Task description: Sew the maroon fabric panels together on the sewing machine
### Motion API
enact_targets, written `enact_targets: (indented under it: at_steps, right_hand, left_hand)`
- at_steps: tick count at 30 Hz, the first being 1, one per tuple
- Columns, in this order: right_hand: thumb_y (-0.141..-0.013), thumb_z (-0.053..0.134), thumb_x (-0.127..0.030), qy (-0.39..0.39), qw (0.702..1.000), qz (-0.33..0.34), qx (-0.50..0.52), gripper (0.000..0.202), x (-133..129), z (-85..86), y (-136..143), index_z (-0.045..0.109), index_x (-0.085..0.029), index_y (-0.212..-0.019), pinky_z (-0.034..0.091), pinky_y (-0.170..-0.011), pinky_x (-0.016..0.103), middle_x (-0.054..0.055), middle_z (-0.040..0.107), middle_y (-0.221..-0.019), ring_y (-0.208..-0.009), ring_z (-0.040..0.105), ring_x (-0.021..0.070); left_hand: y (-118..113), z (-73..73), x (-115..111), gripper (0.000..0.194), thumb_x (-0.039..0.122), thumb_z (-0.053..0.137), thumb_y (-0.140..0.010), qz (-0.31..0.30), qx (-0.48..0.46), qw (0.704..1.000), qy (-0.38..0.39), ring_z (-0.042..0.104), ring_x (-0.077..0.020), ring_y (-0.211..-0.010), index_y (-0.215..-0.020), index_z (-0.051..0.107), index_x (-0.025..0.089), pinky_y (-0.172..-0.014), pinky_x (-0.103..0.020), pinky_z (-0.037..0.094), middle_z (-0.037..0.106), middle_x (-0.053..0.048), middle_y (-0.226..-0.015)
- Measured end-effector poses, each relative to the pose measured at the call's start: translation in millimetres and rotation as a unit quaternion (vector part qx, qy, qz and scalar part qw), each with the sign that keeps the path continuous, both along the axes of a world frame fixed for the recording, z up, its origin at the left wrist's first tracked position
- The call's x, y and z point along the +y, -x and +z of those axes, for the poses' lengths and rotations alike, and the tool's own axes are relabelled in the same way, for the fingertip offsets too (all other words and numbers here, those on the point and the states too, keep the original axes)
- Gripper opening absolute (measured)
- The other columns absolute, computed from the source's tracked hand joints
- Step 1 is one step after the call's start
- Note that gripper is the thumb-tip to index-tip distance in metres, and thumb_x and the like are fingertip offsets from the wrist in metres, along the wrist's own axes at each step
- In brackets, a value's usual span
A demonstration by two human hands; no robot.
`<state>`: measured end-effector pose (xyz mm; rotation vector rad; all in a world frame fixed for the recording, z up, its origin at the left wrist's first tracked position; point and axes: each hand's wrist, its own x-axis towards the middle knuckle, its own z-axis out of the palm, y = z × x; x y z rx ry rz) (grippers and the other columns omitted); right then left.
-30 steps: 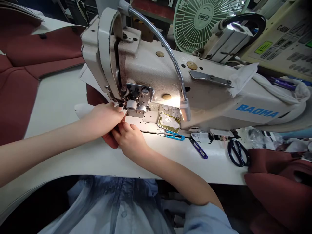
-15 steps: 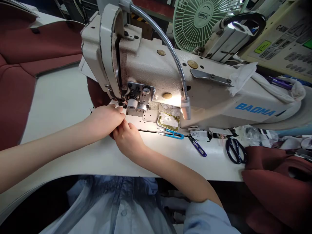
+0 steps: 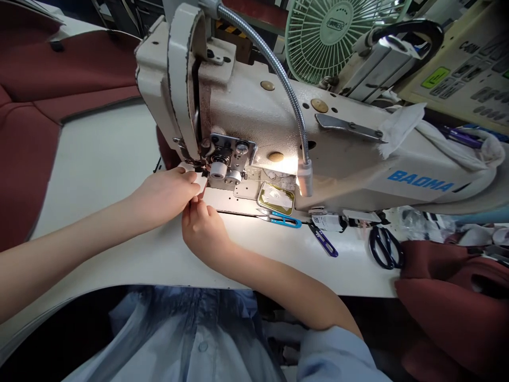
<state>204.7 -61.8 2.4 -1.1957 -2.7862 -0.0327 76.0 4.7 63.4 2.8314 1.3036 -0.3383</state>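
At the needle end of the sewing machine (image 3: 254, 111), both my hands work on a small white piece of material (image 3: 201, 184) with dark red fabric (image 3: 164, 150) showing behind it. My left hand (image 3: 169, 192) presses on the white piece with bent fingers, just in front of the needle area. Below it, my right hand (image 3: 204, 228) is closed, its fingertips gripping the piece's near edge beside my left fingers. The fingertips partly hide what they grip. The needle itself cannot be made out.
On the machine bed lies a small gold-rimmed tin (image 3: 276, 198). Blue thread snips (image 3: 284, 219), purple snips (image 3: 325, 241) and dark-handled scissors (image 3: 385, 248) lie to the right. Dark red covers (image 3: 453, 297) are heaped at the right; more red material (image 3: 27, 159) lies left. A lamp (image 3: 305, 178) hangs over the bed.
Both hands have shifted slightly left, with my right hand a little lower. More of the white piece shows between them, and less dark red fabric shows behind the machine head.
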Motion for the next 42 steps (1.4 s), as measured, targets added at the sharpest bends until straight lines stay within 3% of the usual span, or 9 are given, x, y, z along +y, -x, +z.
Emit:
enact_targets:
  at_steps: [7, 14, 20, 26, 31, 42]
  right_hand:
    - [-0.100, 0.036, -0.004, 0.029, 1.000, -0.010, -0.003, 0.034, 8, -1.4, -5, 0.068, -0.004, -0.112, 0.054, -0.079, 0.037, 0.020, 0.070, -0.105, -0.096, 0.060, 0.0252]
    - [-0.103, 0.037, -0.008, 0.049, 0.998, -0.029, 0.027, 0.031, 13, 1.1, -19, 0.068, -0.012, -0.107, 0.055, -0.081, 0.033, 0.013, 0.068, -0.102, -0.095, 0.061, 0.0208]
    - [-0.102, 0.046, -0.010, 0.059, 0.995, -0.044, 0.064, 0.024, 17, -3.7, -23, 0.069, -0.012, -0.109, 0.051, -0.094, 0.036, 0.014, 0.067, -0.117, -0.111, 0.057, 0.0224]
    - [-0.103, 0.045, -0.016, 0.042, 0.992, -0.105, 0.057, 0.026, 18, -3.2, -27, 0.068, -0.017, -0.116, 0.046, -0.081, 0.037, 0.011, 0.066, -0.117, -0.099, 0.055, 0.0222]
    - [-0.104, 0.047, -0.021, 0.028, 0.989, -0.134, 0.055, 0.025, 23, -0.2, -31, 0.070, -0.023, -0.114, 0.041, -0.080, 0.036, 0.009, 0.065, -0.112, -0.096, 0.052, 0.0226]
    - [-0.104, 0.047, -0.026, 0.015, 0.986, -0.161, 0.028, 0.027, 34, 4.1, -31, 0.068, -0.025, -0.120, 0.041, -0.079, 0.035, 0.008, 0.066, -0.108, -0.092, 0.056, 0.0229]
  left_hand:
    - [7, -15.1, -6, 0.023, 0.004, 0.049, -0.089, -0.011, -0.030, 0.999, -0.024, 0.057, -0.0269, -0.089, -0.095, 0.069, 0.012, -0.077, -0.039, 0.048, 0.064, -0.012, -0.093]
    - [35, -33.0, -1, 0.032, 0.013, 0.042, -0.098, -0.101, -0.162, 0.980, -0.048, 0.055, -0.0239, -0.086, -0.101, 0.074, 0.018, -0.077, -0.037, 0.048, 0.065, -0.008, -0.090]
    - [36, -51.2, 0, 0.032, 0.010, 0.042, -0.097, -0.081, -0.211, 0.971, -0.072, 0.056, -0.0238, -0.091, -0.105, 0.072, 0.018, -0.081, -0.037, 0.048, 0.067, -0.009, -0.093]
    - [34, -59.9, 3, 0.032, 0.012, 0.040, -0.099, -0.095, -0.211, 0.966, -0.118, 0.059, -0.0264, -0.097, -0.111, 0.070, 0.017, -0.082, -0.039, 0.046, 0.070, -0.009, -0.099]
    - [37, -68.1, 10, 0.032, 0.015, 0.045, -0.099, -0.073, -0.244, 0.959, -0.125, 0.061, -0.0258, -0.104, -0.116, 0.070, 0.021, -0.084, -0.038, 0.047, 0.070, -0.009, -0.104]
    - [41, -71.9, 34, 0.031, 0.011, 0.040, -0.102, -0.129, -0.338, 0.926, -0.110, 0.062, -0.0180, -0.099, -0.101, 0.070, 0.020, -0.089, -0.032, 0.044, 0.074, -0.004, -0.100]
